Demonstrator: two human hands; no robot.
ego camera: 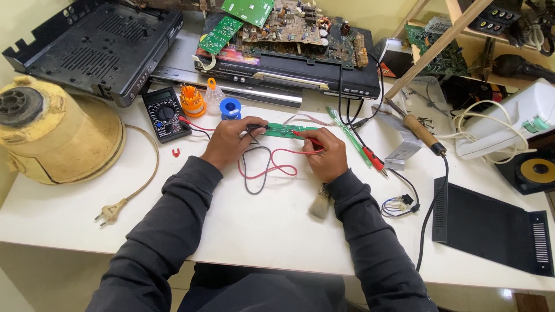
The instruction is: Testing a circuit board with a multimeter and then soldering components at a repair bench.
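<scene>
Sleeves (173,231), dark grey, fill the near edge; both forearms run up onto the white table (260,225). Brush (319,205) lies just near of the right wrist, touching or almost.

Left hand (228,141): fingers closed around the black probe (256,126), tip pointing right onto the left end of the green board (287,130).
Right hand (325,153): fingers pinched shut on the red probe (309,138), tip pointing far-left onto the board's right half.

Board sits just far of both hands, between them, flat on the table. Its long axis runs left–right, so the two probes sit along its length, black left, red right. Both hands are about equally close; right-hand knuckles overlap the board's right end, left-hand fingertips stop at its left end. Exact pads under the tips: too small to tell.

Leads (269,167), red and black, loop on the table near of the board, between the wrists, then trail left toward the multimeter (166,113), which lies far-left of the left hand. Solder spool (230,108) and orange bit holder (192,100) are just right of the meter.

Soldering iron (421,132) is right of the board, well apart, on its stand. Yellowed appliance housing (58,133) is far left, with its plug (110,212) on the table. Disc player (289,63) with bare boards on top is beyond the board.
</scene>
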